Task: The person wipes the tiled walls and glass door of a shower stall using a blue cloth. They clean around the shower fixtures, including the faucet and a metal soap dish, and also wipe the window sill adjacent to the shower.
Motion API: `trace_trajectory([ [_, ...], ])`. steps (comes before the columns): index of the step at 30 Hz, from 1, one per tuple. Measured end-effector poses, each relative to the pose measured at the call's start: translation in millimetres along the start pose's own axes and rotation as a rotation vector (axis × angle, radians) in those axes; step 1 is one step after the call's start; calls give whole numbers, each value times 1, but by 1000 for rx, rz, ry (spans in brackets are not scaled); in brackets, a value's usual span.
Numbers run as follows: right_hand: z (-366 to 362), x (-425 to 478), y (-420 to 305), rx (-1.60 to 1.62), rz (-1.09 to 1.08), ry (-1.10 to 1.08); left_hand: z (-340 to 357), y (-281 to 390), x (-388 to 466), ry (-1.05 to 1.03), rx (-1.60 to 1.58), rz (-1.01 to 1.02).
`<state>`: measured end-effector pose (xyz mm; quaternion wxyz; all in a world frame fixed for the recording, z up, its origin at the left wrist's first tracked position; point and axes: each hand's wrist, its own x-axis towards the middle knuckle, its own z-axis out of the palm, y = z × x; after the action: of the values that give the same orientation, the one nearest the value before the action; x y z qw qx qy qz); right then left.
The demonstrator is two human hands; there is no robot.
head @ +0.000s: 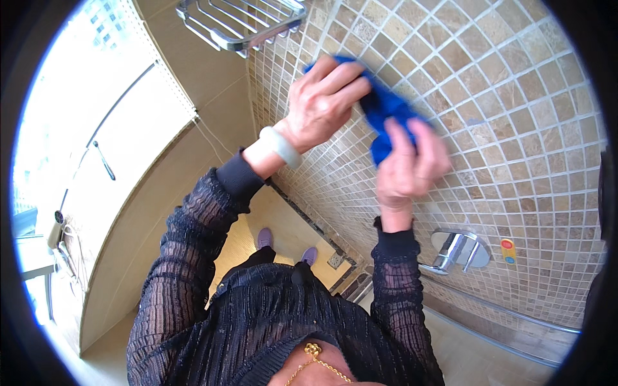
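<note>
A blue cloth [386,103] is bunched between my two hands, in front of a wall of small beige-brown mosaic tiles [483,144]. My left hand [326,99] grips its upper left end, with the fingers curled over it. At its lower right end my right hand [410,161] pinches the cloth; this hand is blurred. Whether the cloth touches the tiles I cannot tell. On my left wrist sits a pale bangle [281,147].
Above my left hand a chrome wire basket [241,29] juts from the corner. A chrome shower mixer [456,251] protrudes below my right hand, beside a red-and-yellow sticker [508,251]. Lower down runs a metal rail [512,313]. A bright window [106,120] lies left.
</note>
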<state>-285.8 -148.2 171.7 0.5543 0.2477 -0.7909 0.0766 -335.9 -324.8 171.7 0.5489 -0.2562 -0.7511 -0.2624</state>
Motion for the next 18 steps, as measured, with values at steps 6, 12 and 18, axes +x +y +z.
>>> trace_trajectory([
  [6, 10, 56, -5, -309, 57, -32, 7, 3, 39, 77, -39, 42],
  [12, 49, -38, -22, -347, -93, -435, 15, -28, -78, -280, -41, -189],
  [18, 54, -26, -31, -290, -69, -485, 1, -41, -81, -434, 4, -271],
])
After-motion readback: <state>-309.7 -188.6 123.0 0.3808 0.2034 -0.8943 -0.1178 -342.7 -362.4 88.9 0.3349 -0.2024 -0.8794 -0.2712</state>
